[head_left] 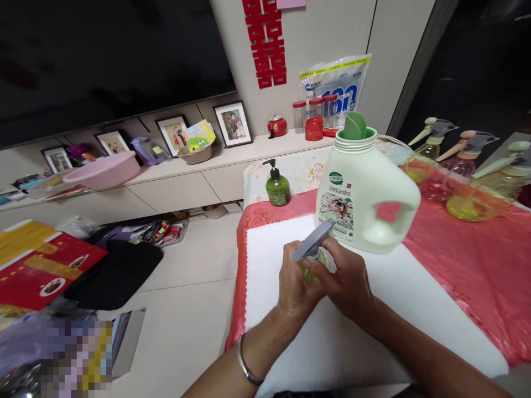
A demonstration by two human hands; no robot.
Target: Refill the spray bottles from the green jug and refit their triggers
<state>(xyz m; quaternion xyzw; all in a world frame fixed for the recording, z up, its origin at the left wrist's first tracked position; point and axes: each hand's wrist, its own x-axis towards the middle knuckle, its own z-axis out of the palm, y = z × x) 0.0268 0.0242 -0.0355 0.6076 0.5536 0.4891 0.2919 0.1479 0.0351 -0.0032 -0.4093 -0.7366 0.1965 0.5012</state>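
Note:
Between my two hands is a small spray bottle with a grey trigger head (314,241) and pale yellow-green liquid. My left hand (293,290), with a silver bangle at its wrist, is wrapped round the bottle's body. My right hand (350,279) closes on the bottle near its neck, just under the head. Just beyond them stands a large pale green detergent jug (369,188) without a cap on its mouth; a green scoop-like piece (354,126) sticks up there. A green pump bottle (277,187) is farther back to the left.
A white padded mat (274,249) lies over a red cloth (460,260). Several spray bottles with coloured liquid (473,204) stand at the right. Behind is a low cabinet (174,185) with framed photos, a pink basin (103,170) and red-lidded jars (299,117).

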